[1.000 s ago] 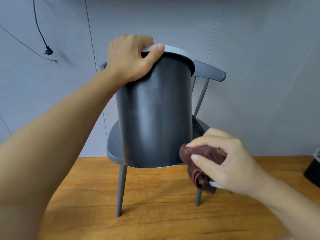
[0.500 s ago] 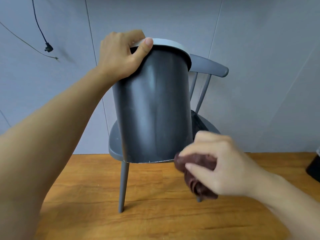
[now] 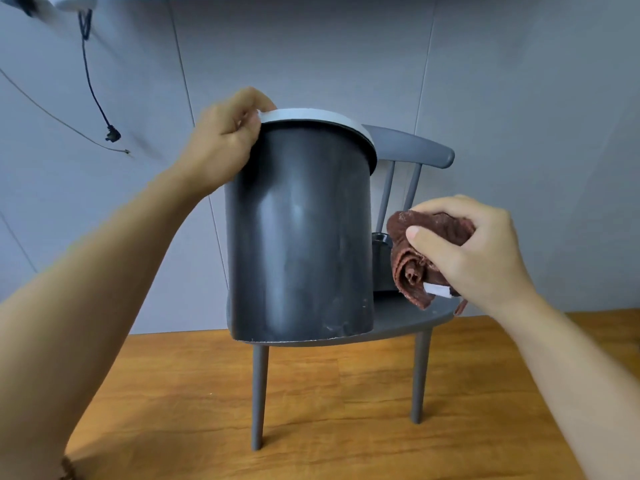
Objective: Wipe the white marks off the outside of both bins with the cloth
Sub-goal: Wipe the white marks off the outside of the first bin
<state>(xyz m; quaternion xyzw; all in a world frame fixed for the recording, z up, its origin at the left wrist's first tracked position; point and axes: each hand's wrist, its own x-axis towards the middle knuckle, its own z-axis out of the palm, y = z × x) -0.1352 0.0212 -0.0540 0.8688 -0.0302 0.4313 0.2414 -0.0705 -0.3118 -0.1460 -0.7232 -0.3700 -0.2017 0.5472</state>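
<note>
A tall dark grey bin (image 3: 301, 237) with a light grey lid rim stands on the seat of a grey chair (image 3: 408, 320). Faint white smears and specks show on its front and near its base. My left hand (image 3: 225, 147) grips the lid rim at the bin's top left. My right hand (image 3: 467, 251) holds a bunched brown cloth (image 3: 415, 261) just right of the bin, apart from its wall. Behind the cloth, part of a smaller black bin (image 3: 381, 258) shows on the seat.
The chair stands on a wooden floor (image 3: 329, 410) against a grey wall. A black cable with a plug (image 3: 110, 133) hangs on the wall at the left.
The right hand with the cloth has lifted from the bin's lower right edge up to mid-height beside it. The left hand's thumb has shifted off the bin's front onto the rim.
</note>
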